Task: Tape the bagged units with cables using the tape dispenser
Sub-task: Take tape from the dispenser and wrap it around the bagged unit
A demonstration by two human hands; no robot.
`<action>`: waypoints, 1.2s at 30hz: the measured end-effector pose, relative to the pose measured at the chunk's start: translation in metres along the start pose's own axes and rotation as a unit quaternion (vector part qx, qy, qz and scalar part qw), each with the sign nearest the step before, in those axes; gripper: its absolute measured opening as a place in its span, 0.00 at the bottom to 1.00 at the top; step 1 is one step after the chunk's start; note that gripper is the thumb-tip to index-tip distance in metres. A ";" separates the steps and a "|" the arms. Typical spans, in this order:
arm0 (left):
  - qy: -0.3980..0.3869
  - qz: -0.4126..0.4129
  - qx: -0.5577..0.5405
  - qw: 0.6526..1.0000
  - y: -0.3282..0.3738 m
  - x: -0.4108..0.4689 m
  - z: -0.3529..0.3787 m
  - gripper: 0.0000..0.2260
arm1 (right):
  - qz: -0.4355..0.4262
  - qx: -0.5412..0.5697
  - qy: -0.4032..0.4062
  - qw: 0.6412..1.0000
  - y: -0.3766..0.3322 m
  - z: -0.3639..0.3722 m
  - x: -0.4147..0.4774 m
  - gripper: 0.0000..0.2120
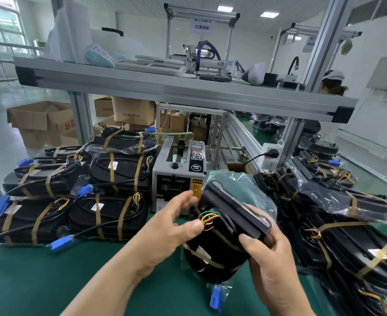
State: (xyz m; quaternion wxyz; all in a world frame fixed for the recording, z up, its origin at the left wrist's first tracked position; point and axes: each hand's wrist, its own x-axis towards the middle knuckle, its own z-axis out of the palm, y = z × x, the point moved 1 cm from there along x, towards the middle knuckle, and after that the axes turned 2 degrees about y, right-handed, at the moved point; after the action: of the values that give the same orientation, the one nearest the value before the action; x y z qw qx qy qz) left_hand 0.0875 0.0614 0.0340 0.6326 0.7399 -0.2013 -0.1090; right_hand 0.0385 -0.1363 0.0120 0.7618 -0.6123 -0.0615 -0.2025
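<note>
Bagged unit [233, 208]: glossy black, crinkly plastic

Bench surroundings, factory floor
Green mat [39, 281] covers the bench; an aluminium-profile shelf [165, 87] spans above it and carries white trays [149, 66]. Cardboard boxes [39, 122] sit on the floor behind left, and a box marked 75x36x40 cm [132, 110] shows under the shelf. White socket block [270, 158] sits against the right upright with a black plug [272, 153] in it (red rocker visible). Paper sign [202, 26] with Chinese characters hangs on the next station's frame. Person in a white cap [332, 82] behind the right post, grey wall cabinet [385, 73] further right, window [1, 30] far left, ceiling panel lights [269, 14] on
</note>
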 end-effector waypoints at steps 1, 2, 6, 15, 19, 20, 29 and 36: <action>-0.035 0.000 0.001 0.999 0.000 -0.001 0.001 0.44 | 0.009 0.031 -0.007 0.999 0.003 0.001 -0.001 0.25; -0.051 0.009 0.007 0.999 0.000 0.000 0.001 0.39 | 0.018 0.056 -0.021 0.998 0.006 0.003 -0.002 0.25; 0.022 0.060 0.093 0.994 0.006 0.004 -0.010 0.30 | 0.073 0.119 -0.089 0.986 0.008 -0.002 -0.005 0.30; 0.020 0.127 0.259 0.957 0.040 0.001 -0.018 0.30 | 0.027 -0.064 -0.097 0.993 -0.036 -0.011 0.035 0.17; -0.019 0.137 0.400 0.906 0.041 0.003 -0.001 0.32 | 0.014 -0.122 -0.119 0.985 -0.041 -0.002 0.038 0.14; -0.022 0.131 0.430 0.893 0.036 0.003 0.002 0.33 | 0.017 -0.151 -0.118 0.981 -0.038 -0.002 0.038 0.11; -0.040 0.103 0.411 0.905 0.013 0.004 0.011 0.34 | 0.101 -0.219 -0.166 0.956 -0.025 -0.024 0.025 0.10; -0.070 0.148 0.468 0.869 0.010 0.006 0.021 0.32 | 0.044 -0.263 -0.047 0.963 -0.021 -0.017 0.030 0.11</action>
State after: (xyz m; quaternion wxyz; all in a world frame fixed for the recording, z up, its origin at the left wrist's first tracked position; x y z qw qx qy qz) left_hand 0.0826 0.0388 0.0403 0.2055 0.9013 -0.3790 0.0413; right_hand 0.0554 -0.1635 0.0369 0.5787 -0.8018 -0.0150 -0.1486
